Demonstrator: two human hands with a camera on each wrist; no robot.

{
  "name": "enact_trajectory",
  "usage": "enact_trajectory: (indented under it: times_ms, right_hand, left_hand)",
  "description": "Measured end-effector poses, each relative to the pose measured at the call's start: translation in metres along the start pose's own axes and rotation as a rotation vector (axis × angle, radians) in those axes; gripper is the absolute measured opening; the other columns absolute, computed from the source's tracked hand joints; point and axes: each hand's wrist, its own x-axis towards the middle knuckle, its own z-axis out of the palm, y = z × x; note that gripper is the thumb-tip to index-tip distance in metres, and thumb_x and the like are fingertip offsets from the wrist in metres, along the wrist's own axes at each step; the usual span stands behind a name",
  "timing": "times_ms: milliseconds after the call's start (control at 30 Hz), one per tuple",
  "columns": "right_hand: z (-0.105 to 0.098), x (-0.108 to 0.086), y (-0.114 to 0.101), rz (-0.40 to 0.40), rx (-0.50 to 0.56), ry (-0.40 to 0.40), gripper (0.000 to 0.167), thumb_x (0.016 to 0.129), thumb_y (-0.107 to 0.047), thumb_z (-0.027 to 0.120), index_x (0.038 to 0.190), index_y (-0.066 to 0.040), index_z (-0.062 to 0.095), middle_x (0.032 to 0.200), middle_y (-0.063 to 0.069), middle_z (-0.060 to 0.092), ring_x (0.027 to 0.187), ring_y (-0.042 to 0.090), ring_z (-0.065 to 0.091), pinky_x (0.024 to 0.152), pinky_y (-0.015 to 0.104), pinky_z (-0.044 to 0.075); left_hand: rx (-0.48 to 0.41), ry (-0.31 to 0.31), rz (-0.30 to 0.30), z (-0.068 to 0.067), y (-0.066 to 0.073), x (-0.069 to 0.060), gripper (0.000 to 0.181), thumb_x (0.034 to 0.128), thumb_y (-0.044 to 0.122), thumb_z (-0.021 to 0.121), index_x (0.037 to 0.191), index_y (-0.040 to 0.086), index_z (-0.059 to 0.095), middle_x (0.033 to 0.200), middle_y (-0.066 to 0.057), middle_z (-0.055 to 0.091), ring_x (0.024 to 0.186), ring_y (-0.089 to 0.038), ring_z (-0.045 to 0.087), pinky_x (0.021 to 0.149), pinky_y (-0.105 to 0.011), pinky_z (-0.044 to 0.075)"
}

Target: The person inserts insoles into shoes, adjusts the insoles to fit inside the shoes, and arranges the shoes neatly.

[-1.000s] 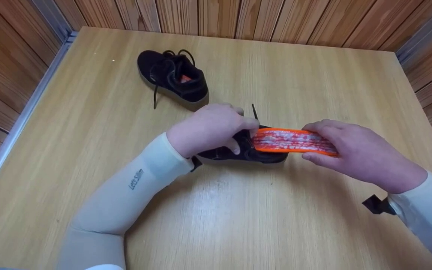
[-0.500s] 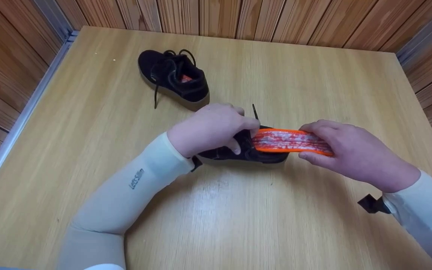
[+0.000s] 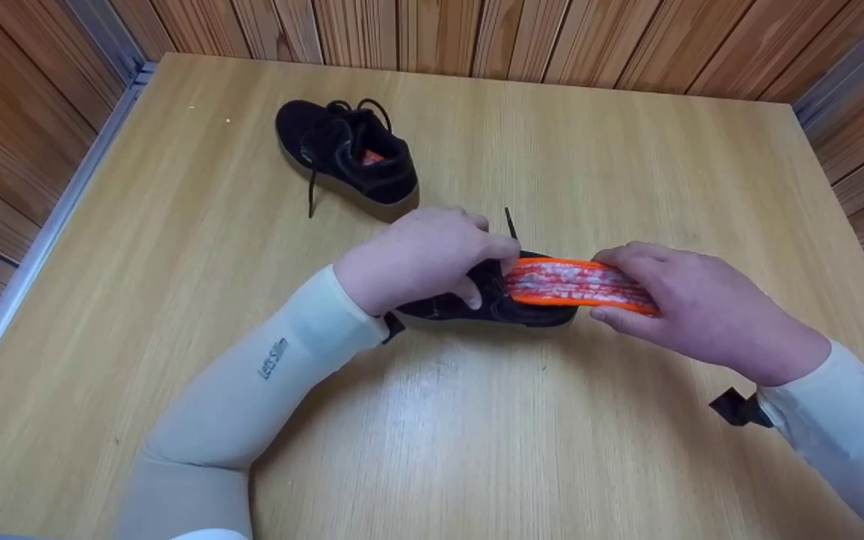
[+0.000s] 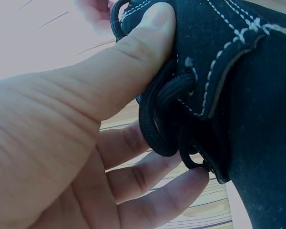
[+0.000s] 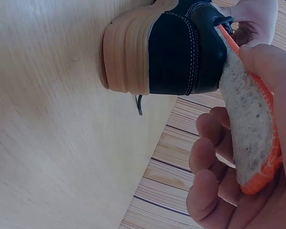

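Observation:
A dark lace-up shoe (image 3: 544, 315) stands on the table with its toe to the left, and my left hand (image 3: 432, 259) grips its upper around the opening. In the left wrist view the thumb (image 4: 143, 52) lies on the stitched flap beside the black laces (image 4: 157, 114). From the shoe's opening sticks a red-and-white insole (image 3: 574, 283) with an orange edge. My right hand (image 3: 702, 311) holds the heel end of that insole between thumb and fingers. The right wrist view shows the insole's speckled grey underside (image 5: 248, 119); its front part is hidden inside the shoe.
A matching dark shoe (image 3: 349, 154) stands farther back on the left, with a red insole (image 3: 370, 157) inside and loose laces. The wooden table (image 3: 417, 450) is bounded by slatted walls (image 3: 477, 37) at the back and sides.
My right hand has moved slightly left toward the shoe, and the insole reaches a little deeper into it. The left hand and both shoes have stayed put.

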Motion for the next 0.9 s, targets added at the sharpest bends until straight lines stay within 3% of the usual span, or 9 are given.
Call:
enact_trajectory:
  times_ms: [400,633,900]
  right_hand:
    - [-0.002,-0.009,0.011,0.074,0.016,-0.055,0.064,0.097,-0.045,0.083,0.148,-0.012,0.064,0.137,0.010,0.074,0.111,0.028,0.073,0.093,0.058,0.061]
    - [-0.008,-0.014,0.015,0.105,0.003,-0.072,0.068,0.097,-0.048,0.082,0.151,-0.014,0.062,0.144,0.016,0.071,0.122,0.038,0.072,0.099,0.064,0.058]
    - [-0.010,-0.011,0.011,0.111,0.008,-0.083,0.068,0.098,-0.054,0.079,0.152,-0.017,0.062,0.143,0.012,0.072,0.120,0.034,0.072,0.098,0.062,0.059]
  left_hand:
    - [-0.016,0.021,-0.016,0.000,0.000,-0.001,0.053,0.0796,0.041,0.094,0.125,0.032,0.069,0.117,-0.003,0.075,0.110,-0.031,0.072,0.091,-0.050,0.059]
    - [-0.009,0.008,-0.011,-0.001,0.001,-0.001,0.052,0.0820,0.043,0.091,0.127,0.032,0.068,0.117,-0.003,0.073,0.110,-0.030,0.071,0.093,-0.049,0.059]
    - [-0.004,0.000,-0.001,-0.001,0.001,0.000,0.052,0.0845,0.043,0.090,0.130,0.031,0.068,0.120,-0.004,0.075,0.112,-0.029,0.071,0.096,-0.049,0.058]
